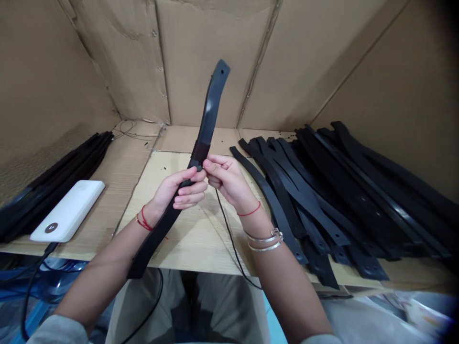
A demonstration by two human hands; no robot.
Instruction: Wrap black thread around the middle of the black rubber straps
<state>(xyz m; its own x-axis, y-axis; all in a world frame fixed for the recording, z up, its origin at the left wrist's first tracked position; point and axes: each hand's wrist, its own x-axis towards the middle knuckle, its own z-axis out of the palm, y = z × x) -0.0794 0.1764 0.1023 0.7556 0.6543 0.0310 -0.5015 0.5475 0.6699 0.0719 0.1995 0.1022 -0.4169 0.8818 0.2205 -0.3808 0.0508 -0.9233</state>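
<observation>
A long, slightly curved black strap (211, 112) slants up across the middle of the view, with a hole near its top end. My left hand (187, 189) is closed around it at mid-length, thumb on top. Just above that grip, a dark brown wrapping (200, 151) encircles the strap. My right hand (228, 180) is closed in a pinch against the strap's right side, just below the wrapping. From under it a thin black cord (229, 232) runs down past the table edge. The pinched fingertips hide part of the cord.
Many black straps (287, 186) lie in an overlapping pile on the right. Another dark bundle (71, 167) rests at the left. A white power bank (68, 210) with a black cable sits nearer. Cardboard walls (215, 28) enclose the tabletop (143, 205).
</observation>
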